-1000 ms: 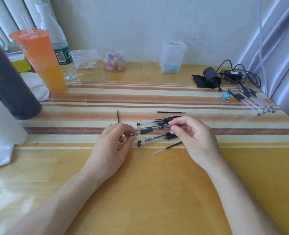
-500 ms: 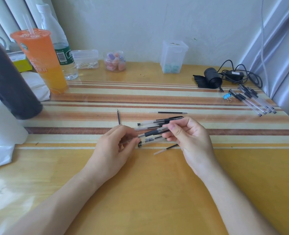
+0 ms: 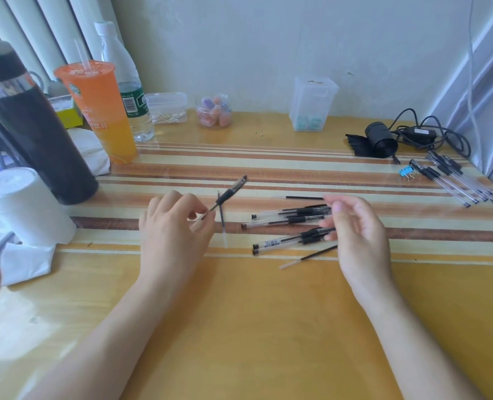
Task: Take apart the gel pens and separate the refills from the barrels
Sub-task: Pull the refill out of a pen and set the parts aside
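Lying across a glossy yellow surface (image 3: 254, 327) crossed by brown and cream stripes, a cluster of gel pens (image 3: 290, 226) is sitting between the two hands, against a pale wall and a grey curtain at the right edge. The left hand (image 3: 171, 232) is pinching one pen (image 3: 228, 194) at its lower end, tilting it up and away; a loose refill (image 3: 222, 223) is lying just beside it. The right hand (image 3: 355, 226) is hovering over the cluster's right ends, its grip released, fingers loosely curled. Two more refills (image 3: 306, 256) (image 3: 304, 198) are resting near the cluster, and a second group of pens (image 3: 456, 183) is lying well apart at the far right. An orange drink cup (image 3: 100, 111) is standing at the left. Motion blur is obscuring whether the held pen is intact.
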